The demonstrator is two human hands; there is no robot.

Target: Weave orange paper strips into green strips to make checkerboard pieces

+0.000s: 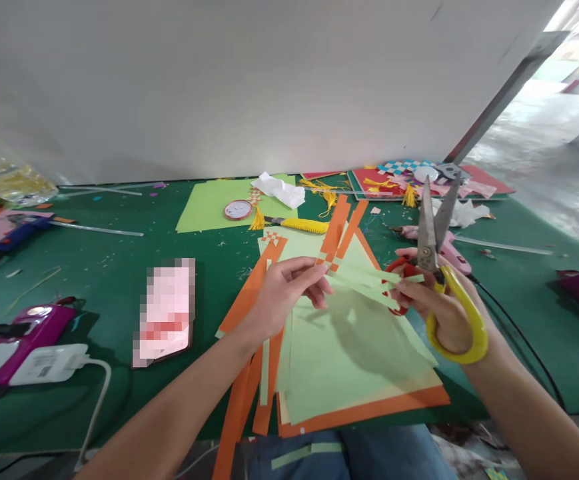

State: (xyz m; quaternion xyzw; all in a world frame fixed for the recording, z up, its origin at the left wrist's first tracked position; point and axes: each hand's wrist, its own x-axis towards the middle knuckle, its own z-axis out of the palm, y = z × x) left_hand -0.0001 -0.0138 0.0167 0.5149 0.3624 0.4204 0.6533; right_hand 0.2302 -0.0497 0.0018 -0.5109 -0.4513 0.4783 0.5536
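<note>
My left hand [292, 290] pinches a small weave of orange strips [336, 230] and pale green strips [362, 283] where they cross. The orange ends point up and away, the green ones run right. My right hand [436, 307] holds the scissors [430, 250] by their yellow and red handles, blades up and slightly parted, and its fingertips pinch the green strip ends. Below both hands lies a stack of pale green paper [359, 367] over orange sheets [369, 413]. Long orange strips [254, 287] lie under and beside my left forearm.
A phone [166, 310] lies left on the green table [104, 267], near a purple power socket [32, 333] with a white charger. Behind the papers are a yellow cutter [304, 225], a tape roll [238, 209] and tassels. A pink glue gun [452, 253] lies behind my right hand.
</note>
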